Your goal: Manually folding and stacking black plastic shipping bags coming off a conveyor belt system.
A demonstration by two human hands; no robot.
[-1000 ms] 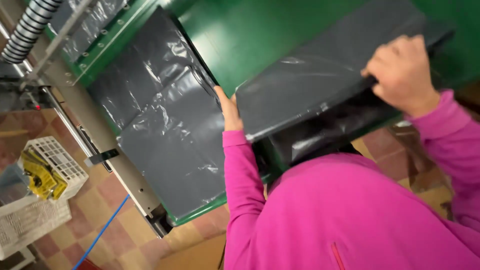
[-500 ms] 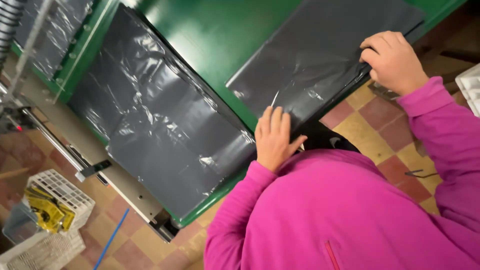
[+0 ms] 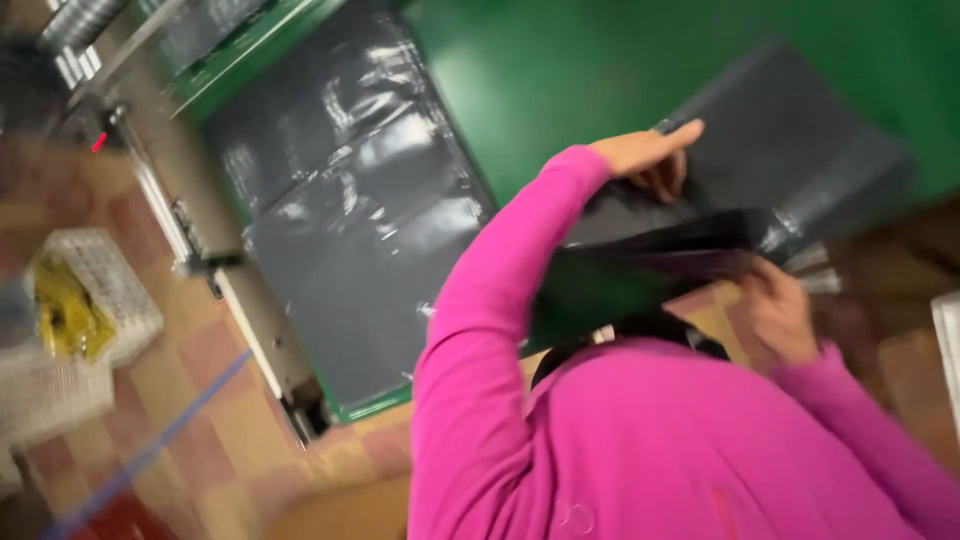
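Observation:
A stack of dark grey plastic sheets lies on the right part of the green table, its near edge lifted and curling over. My left hand, in a pink sleeve, reaches across and curls its fingers on the raised fold. My right hand grips the stack's near edge from below, off the table's side. A second, flat pile of dark grey plastic sheets lies to the left, untouched. The picture is blurred by motion.
A metal rail runs along the table's left edge. On the tiled floor stand a white basket with yellow things in it and a blue line. A corrugated hose hangs at top left.
My left hand has moved from the stack's near edge up onto its fold. My right hand has dropped from the far corner to the near edge. The stack's edge has lifted.

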